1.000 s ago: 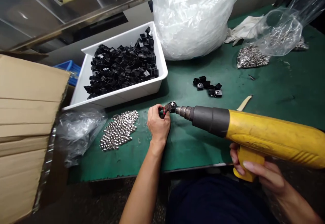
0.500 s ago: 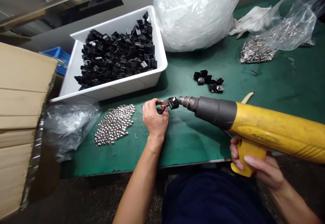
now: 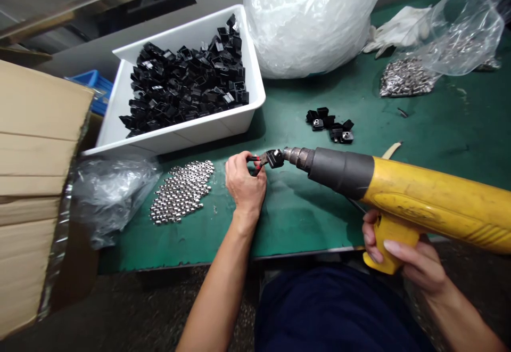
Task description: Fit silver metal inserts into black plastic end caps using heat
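Nearest you, your right hand (image 3: 425,261) is wrapping its fingers round the handle (image 3: 395,240) of a yellow heat gun (image 3: 433,197). The gun is looking bulky, stiff and probably front-heavy, so that handle is offering the safest hold; the metal nozzle (image 3: 299,158) may be running hot and is no place for fingers.

To its left, your left hand (image 3: 245,184) is resting low over the green tabletop (image 3: 303,229), closing round the dark, red-marked handles of small pliers (image 3: 263,158). Their tips are holding a black piece (image 3: 275,159) with a shiny metal fitting on it, just in front of the nozzle; you are not showing me clearly whether the two are touching. The piece is looking light, hard and small enough to slip or twist, and if it is plastic, it may be softening under heat. Gripping it by its side through the pliers is sparing your fingertips.

Farther left, small metal fittings (image 3: 181,192) are lying in close rows beside a crumpled clear bag (image 3: 114,192). Beyond the nozzle, a loose cluster of black pieces (image 3: 329,123) is sitting on the green top, two showing metal fittings. Behind, a white tray (image 3: 195,138) is holding a heap of similar black parts, a big plastic bag (image 3: 311,27) is bulging beside it, and farther right a clear packet of metal parts (image 3: 407,78) is lying near a white glove (image 3: 403,28).
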`<state>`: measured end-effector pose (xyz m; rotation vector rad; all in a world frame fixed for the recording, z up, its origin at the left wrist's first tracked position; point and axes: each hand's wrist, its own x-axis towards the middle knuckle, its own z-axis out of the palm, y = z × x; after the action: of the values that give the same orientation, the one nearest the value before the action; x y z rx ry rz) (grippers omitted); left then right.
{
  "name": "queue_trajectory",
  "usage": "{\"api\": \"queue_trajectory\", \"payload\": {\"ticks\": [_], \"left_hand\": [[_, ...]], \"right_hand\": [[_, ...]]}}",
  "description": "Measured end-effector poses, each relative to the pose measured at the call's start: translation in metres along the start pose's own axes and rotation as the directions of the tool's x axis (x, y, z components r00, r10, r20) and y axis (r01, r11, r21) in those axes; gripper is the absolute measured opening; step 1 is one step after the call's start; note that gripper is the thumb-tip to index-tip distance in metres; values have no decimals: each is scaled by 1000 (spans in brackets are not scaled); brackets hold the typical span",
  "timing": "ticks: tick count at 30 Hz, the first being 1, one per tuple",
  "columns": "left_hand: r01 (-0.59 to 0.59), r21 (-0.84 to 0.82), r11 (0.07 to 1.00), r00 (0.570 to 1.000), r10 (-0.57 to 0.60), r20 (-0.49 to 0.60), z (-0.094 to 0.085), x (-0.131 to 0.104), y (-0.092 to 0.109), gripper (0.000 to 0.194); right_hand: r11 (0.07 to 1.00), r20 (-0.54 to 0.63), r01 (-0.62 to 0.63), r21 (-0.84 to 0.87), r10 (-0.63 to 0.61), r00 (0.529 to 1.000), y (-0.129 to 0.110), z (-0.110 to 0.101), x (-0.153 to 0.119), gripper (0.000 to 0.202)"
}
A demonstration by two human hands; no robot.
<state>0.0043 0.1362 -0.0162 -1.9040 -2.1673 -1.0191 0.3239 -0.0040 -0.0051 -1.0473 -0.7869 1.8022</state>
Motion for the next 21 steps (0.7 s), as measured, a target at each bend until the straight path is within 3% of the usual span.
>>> {"api": "queue_trajectory", "payload": {"ticks": [21], "left_hand": [[20,-12,1000,1000,-20,14,-1,0,2,22]], "right_hand": [[1000,3,21,-9,-21,1000,0,1,0,37]]}}
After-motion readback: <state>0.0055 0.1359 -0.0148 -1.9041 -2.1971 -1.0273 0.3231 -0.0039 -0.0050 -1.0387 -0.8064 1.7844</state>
